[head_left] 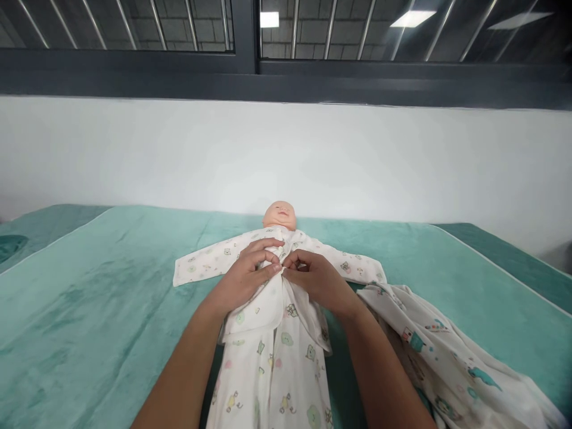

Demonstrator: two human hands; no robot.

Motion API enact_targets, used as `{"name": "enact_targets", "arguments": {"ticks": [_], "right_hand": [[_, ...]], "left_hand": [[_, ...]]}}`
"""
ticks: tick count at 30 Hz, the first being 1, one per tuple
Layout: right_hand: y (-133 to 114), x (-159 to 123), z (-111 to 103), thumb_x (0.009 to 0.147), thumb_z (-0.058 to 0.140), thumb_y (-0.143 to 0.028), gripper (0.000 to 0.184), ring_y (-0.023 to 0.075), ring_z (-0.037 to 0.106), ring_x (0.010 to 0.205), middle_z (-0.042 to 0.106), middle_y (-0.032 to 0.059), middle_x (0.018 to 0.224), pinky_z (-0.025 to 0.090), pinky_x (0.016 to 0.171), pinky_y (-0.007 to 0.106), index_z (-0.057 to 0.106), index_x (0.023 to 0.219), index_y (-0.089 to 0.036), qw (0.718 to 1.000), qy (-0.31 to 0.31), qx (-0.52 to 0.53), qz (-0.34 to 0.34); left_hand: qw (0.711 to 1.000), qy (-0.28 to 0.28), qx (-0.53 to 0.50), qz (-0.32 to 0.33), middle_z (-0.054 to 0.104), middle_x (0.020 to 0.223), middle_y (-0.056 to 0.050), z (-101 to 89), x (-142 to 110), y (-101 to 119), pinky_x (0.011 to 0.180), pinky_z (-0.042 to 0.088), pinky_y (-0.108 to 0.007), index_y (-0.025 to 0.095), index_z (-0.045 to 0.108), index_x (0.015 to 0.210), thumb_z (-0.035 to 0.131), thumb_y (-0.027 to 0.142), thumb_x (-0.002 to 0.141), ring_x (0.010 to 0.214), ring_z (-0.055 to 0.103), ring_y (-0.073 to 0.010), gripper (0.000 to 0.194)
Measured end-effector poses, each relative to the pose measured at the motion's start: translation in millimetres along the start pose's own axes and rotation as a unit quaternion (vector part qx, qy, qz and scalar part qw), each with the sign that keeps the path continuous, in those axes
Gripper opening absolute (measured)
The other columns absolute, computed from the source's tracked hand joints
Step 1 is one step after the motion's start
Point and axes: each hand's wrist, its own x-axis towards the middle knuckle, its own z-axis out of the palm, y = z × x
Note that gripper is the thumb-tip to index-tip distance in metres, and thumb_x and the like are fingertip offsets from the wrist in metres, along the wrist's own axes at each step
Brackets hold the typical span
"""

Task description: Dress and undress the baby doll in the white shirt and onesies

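A baby doll (280, 215) lies on its back, dressed in a white printed baby jacket (257, 313) and matching trousers (272, 381). Both sleeves stretch out to the sides. My left hand (252, 268) rests on the jacket's chest, with thumb and forefinger pinched on its front edge. My right hand (313, 275) meets it at the middle, its fingertips pinching the other front edge. Below my fingers the two jacket fronts hang apart. Whether a button or snap sits between the fingertips is too small to tell.
A rumpled white printed cloth (447, 345) lies at the right, beside my right forearm. Under everything spreads a green plush cover (111, 298). Behind it rises a white wall (179, 155), with a dark-framed barred window (248, 36) above.
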Motion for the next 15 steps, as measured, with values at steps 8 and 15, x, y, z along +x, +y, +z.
{"name": "enact_targets", "arguments": {"ticks": [8,15], "right_hand": [[3.5,4.7,2.6,0.077,0.057,-0.030,0.012,0.0120,0.047,0.068,0.053,-0.0032,0.071,0.034,0.062,0.025,0.060,0.075,-0.019,0.998,0.059,0.017,0.004],[7.4,4.8,3.2,0.077,0.058,-0.032,0.013,0.0122,0.046,0.068,0.052,-0.0028,0.071,0.034,0.061,0.025,0.060,0.076,-0.019,0.998,0.056,0.040,0.008]], "left_hand": [[1.000,0.001,0.022,0.010,0.050,0.139,0.002,1.4,1.0,1.1,0.112,0.031,-0.040,0.026,0.066,0.078,0.053,0.042,0.089,0.132,0.042,-0.0222,0.023],[1.000,0.010,0.012,0.010,0.050,0.139,0.000,2.4,0.8,0.3,0.113,0.029,-0.043,0.026,0.065,0.079,0.053,0.042,0.088,0.132,0.041,-0.0242,0.022]]}}
